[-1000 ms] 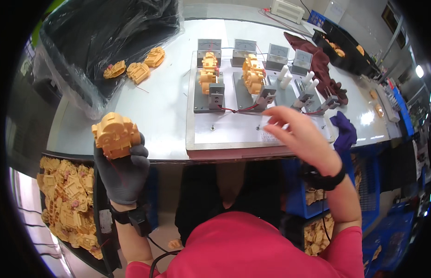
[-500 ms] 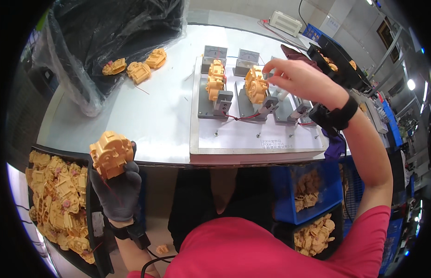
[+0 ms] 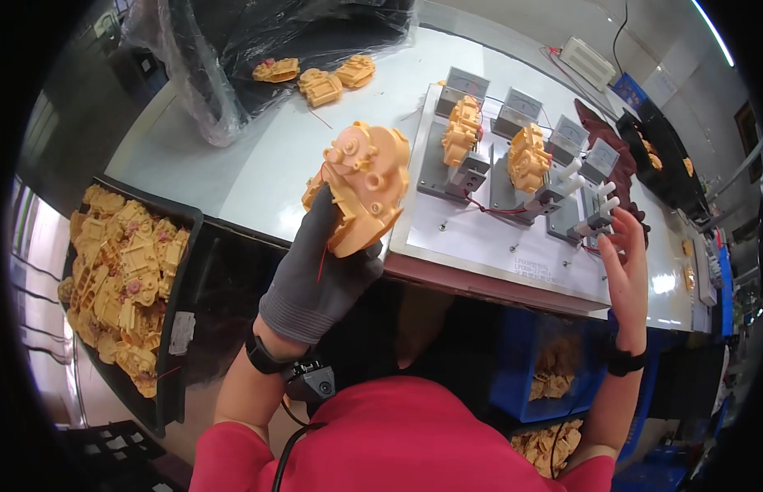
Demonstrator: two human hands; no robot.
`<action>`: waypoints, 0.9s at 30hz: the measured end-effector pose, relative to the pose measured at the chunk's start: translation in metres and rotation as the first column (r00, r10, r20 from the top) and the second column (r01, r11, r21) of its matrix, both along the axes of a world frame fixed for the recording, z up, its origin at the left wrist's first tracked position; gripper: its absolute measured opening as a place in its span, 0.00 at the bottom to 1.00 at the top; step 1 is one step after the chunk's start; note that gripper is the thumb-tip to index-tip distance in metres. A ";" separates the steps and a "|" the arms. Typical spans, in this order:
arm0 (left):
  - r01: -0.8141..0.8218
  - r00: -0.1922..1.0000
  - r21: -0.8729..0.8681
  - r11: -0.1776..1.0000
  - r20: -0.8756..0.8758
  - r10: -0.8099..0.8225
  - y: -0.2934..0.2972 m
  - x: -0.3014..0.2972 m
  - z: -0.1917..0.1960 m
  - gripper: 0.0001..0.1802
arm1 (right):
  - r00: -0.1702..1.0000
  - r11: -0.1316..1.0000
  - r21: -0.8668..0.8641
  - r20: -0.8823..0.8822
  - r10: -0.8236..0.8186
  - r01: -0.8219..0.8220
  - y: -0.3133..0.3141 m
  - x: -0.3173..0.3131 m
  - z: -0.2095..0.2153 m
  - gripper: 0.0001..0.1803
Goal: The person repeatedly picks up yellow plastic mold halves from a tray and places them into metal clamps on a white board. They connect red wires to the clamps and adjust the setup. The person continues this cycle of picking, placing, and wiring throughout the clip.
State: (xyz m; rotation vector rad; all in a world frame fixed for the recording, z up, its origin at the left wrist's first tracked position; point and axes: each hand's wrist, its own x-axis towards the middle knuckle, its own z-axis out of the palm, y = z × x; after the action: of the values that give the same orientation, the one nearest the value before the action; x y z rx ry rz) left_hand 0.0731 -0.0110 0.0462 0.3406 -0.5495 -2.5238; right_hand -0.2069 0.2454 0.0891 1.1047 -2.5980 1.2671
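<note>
My left hand, in a grey glove, grips a yellow-orange plastic gear housing at the table's front edge. A thin red wire hangs from the housing. My bare right hand is at the right end of the test board, fingers apart, beside a grey fixture with white pegs; whether the fingertips touch it I cannot tell. Two similar housings, a left one and a right one, sit upright in fixtures on the board. Analog meters stand behind the fixtures.
A black crate heaped with housings stands at the left. Several housings lie by a plastic-lined black container. Below the table at right is a blue bin with more parts. A dark red cloth lies behind the board.
My left hand has lifted the housing up and right, close to the board. My right hand has left the second mounted housing and moved right and nearer, to the end fixture. The view has shifted.
</note>
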 end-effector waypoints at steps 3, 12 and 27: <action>-0.075 0.997 -0.009 0.997 0.000 0.075 -0.002 0.005 0.003 0.24 | 0.981 0.987 -0.162 0.190 0.025 0.006 0.004 0.001 -0.031 0.30; -0.087 0.992 0.009 0.996 -0.087 0.087 -0.018 0.033 -0.015 0.25 | 0.943 0.932 -0.354 0.329 0.043 0.081 -0.002 -0.004 -0.061 0.27; -0.077 0.995 -0.249 0.966 -0.081 0.058 -0.037 0.043 -0.018 0.25 | 0.912 0.856 -0.504 0.395 0.109 0.116 -0.003 0.001 -0.060 0.20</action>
State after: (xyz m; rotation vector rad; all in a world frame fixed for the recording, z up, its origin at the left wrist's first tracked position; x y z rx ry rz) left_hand 0.1163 -0.0484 0.0285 0.1686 -0.8049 -2.3555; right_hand -0.2058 0.2422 0.0291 0.7893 -2.2340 2.2339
